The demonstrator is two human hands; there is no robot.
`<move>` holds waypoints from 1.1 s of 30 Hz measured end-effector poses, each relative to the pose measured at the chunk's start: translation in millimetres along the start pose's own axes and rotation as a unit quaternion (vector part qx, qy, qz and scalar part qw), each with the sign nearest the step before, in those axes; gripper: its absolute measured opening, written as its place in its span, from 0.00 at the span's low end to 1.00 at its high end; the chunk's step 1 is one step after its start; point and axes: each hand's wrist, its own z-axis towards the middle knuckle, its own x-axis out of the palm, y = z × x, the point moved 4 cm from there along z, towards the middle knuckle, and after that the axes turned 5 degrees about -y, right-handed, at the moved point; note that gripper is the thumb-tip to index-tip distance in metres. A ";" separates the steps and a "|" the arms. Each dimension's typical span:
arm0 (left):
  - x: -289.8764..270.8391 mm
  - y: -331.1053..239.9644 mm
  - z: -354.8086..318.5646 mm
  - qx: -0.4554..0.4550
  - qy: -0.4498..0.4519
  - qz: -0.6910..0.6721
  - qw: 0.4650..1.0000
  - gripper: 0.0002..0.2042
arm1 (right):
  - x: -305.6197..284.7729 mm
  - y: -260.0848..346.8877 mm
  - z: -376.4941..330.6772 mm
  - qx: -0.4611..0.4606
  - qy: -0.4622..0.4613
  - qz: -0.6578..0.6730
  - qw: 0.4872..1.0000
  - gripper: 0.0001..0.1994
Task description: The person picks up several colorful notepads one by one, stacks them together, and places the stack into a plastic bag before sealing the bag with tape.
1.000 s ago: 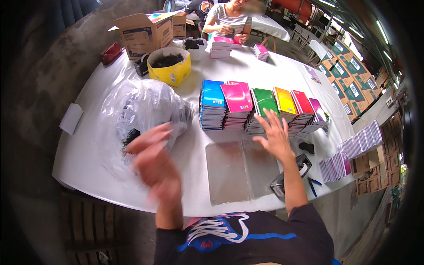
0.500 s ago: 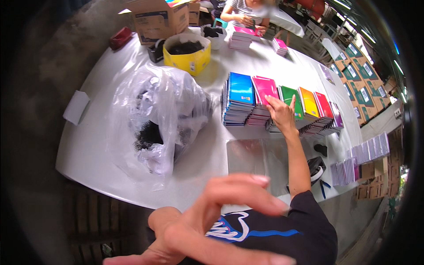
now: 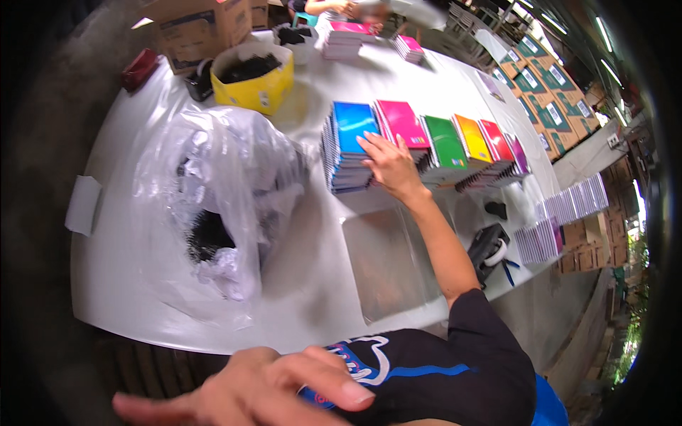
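Observation:
My right hand (image 3: 392, 167) reaches over a row of spiral notebook stacks, its fingers stretched out. Its fingertips lie at the right edge of the blue notebooks (image 3: 354, 128), and whether they press on the cover cannot be made out. To the right stand stacks of pink notebooks (image 3: 401, 123), green notebooks (image 3: 445, 142), yellow notebooks (image 3: 472, 137), red notebooks (image 3: 496, 139) and purple notebooks (image 3: 517, 153). Close to the camera at the bottom, my left hand (image 3: 259, 390) hovers with spread fingers and holds nothing.
A big clear plastic bag (image 3: 234, 206) with black bristly pieces fills the table's left. Behind it are a yellow container (image 3: 256, 96) and a cardboard box (image 3: 195, 32). A clear plastic sheet (image 3: 391, 263) lies before the notebooks, beside a black tape dispenser (image 3: 486, 248). Someone sits across.
My right hand has moved left from the pink and green stacks to the blue one. My left hand has dropped lower and leftward. The whole view has shifted.

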 end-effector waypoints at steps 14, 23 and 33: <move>-126.6 103.4 -45.7 -0.207 -0.273 -0.038 0.939 0.34 | -23.8 -23.5 16.9 0.000 -0.063 0.130 0.990 0.12; -218.2 181.1 27.0 -0.065 -0.272 0.626 0.728 0.23 | -37.3 -11.8 25.9 0.090 -0.127 0.222 0.963 0.18; -218.0 197.0 32.4 -0.031 -0.088 0.873 0.479 0.25 | -4.1 13.3 2.7 -0.110 -0.121 -0.139 0.977 0.29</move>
